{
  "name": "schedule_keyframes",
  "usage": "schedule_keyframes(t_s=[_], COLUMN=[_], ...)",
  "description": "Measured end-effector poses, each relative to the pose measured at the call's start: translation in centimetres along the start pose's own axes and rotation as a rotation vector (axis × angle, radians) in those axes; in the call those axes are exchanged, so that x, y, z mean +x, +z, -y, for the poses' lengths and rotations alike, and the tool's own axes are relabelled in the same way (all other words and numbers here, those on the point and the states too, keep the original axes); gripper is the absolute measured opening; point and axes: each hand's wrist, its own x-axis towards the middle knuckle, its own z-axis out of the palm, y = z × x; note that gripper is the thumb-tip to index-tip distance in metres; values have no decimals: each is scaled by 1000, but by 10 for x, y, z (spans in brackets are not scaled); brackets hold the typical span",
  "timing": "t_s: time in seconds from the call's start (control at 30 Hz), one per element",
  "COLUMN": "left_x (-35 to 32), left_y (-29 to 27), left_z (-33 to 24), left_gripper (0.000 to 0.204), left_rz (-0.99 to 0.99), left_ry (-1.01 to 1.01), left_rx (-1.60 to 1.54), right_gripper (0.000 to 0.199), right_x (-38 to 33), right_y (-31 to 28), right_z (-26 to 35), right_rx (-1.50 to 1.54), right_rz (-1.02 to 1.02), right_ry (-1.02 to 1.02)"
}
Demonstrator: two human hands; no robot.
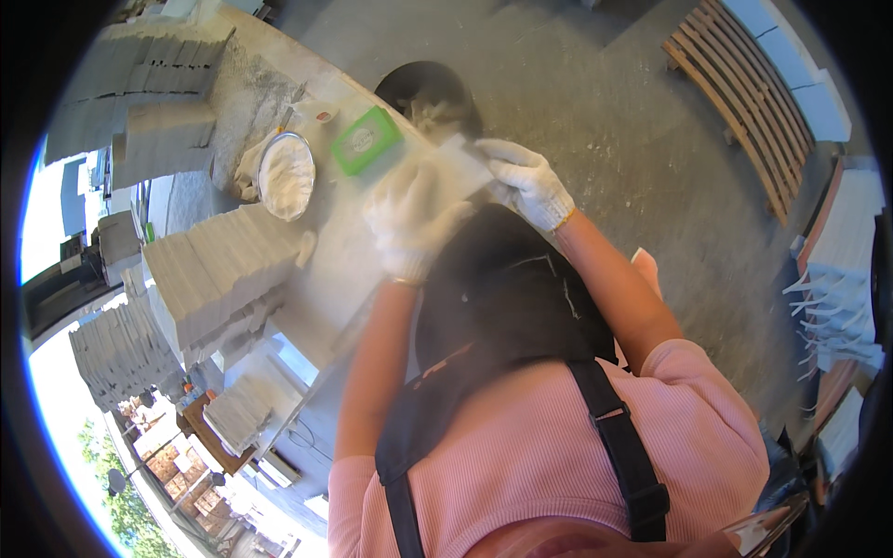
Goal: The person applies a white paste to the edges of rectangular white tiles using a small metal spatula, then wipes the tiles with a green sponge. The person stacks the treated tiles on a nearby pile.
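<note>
At powdery tabletop (pixel 340 234), knit-gloved right hand (pixel 534 187), flat white piece (pixel 464 165)

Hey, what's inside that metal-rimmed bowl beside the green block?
The bowl holds a heap of white, powdery-looking material. That heap covers the bottom, so anything buried underneath can't be seen.

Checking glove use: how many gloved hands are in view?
2. The left hand, blurred, is over the table near the green box; the right hand holds a white piece. No others show.
</note>
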Motion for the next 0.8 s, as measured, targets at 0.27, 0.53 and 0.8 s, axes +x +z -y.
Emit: schedule_keyframes(t_s=[0.27, 0.53, 0.8], left_x=[1, 1, -48], left_y=[-4, -40, -68], left_z=[-5, -14, 31], left_gripper=[71, 74, 80], left_rz=[-22, 96, 166], left_ry=[-1, -296, -656], left_rx=[35, -471, -1951], right_gripper=[45, 42, 24], right_x=[-50, -63, -53], right_y=[-23, -22, 7], right_z=[15, 39, 33], right_rx=[-2, -246, -218], right_rz=[-104, -89, 12], right_ry=[-79, -143, -196])
